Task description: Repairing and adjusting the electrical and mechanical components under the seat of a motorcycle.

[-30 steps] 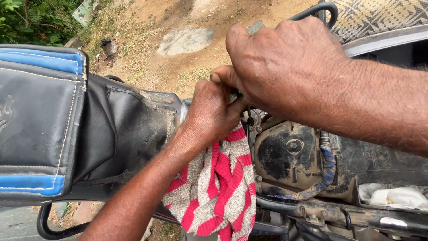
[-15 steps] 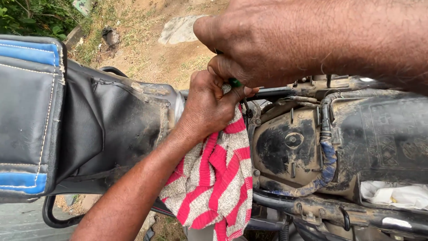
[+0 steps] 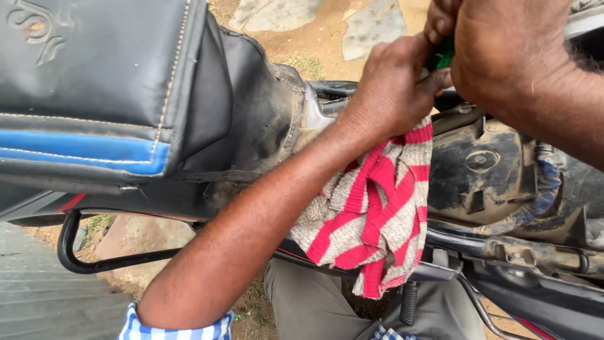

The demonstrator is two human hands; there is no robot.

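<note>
Both hands meet: left hand [image 3: 393, 88] clenches a striped cloth [image 3: 371, 214], right hand [image 3: 497, 53] grips a green tool [image 3: 442, 56]

Black motorcycle seat [image 3: 94, 69] with a blue stripe and white stitching fills upper left, tilted up off the frame; dusty black plastic tray [image 3: 484, 176] under the seat position lies exposed at right, with a blue-wrapped cable bundle [image 3: 547, 186] curving along its right side. Black tubular grab rail [image 3: 82, 261] sits lower left, below the seat; bare dirt ground with flat grey stones [image 3: 371, 25] shows at top; grey trouser fabric [image 3: 314, 302] appears bottom centre.
</note>
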